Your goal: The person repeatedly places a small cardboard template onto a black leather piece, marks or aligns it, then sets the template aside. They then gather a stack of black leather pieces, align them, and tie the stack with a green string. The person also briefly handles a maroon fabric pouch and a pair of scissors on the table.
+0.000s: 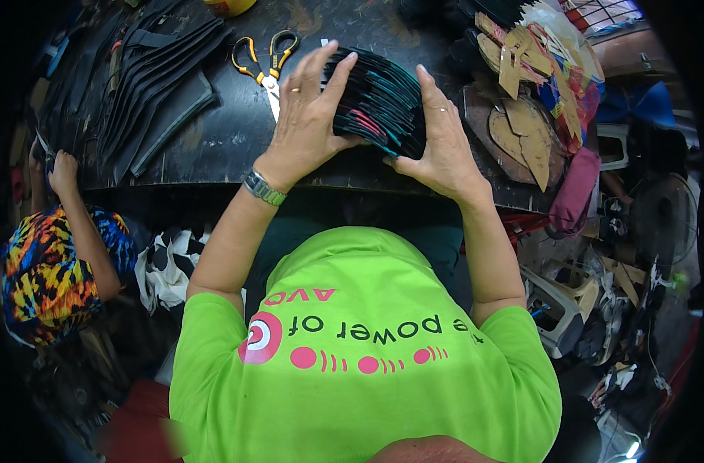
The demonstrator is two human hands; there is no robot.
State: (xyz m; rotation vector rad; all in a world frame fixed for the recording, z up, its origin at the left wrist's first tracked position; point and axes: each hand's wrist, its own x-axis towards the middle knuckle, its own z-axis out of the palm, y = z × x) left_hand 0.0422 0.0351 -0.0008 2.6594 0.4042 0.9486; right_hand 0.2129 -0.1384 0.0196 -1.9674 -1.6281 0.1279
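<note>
Between my two hands, over the dark table, is a thick stack of black cut pieces [383, 92] with teal edges. A few pink edges show low in the stack. My left hand [309, 104] presses its left side, thumb underneath at the near end, fingers along the far left edge. My right hand [444, 143] closes on the right side, its thumb at the near corner and its index finger raised along the edge. Just left of my left hand lie scissors [269, 73] with black and orange handles; the blade tips run behind that hand.
Layered black cut pieces [167, 85] are spread at the table's left. Brown cardboard templates [518, 131] pile up at the right, beside a maroon pouch [575, 191] on the edge. A co-worker's hand [62, 174] holds scissors at far left. White scraps [167, 270] lie below.
</note>
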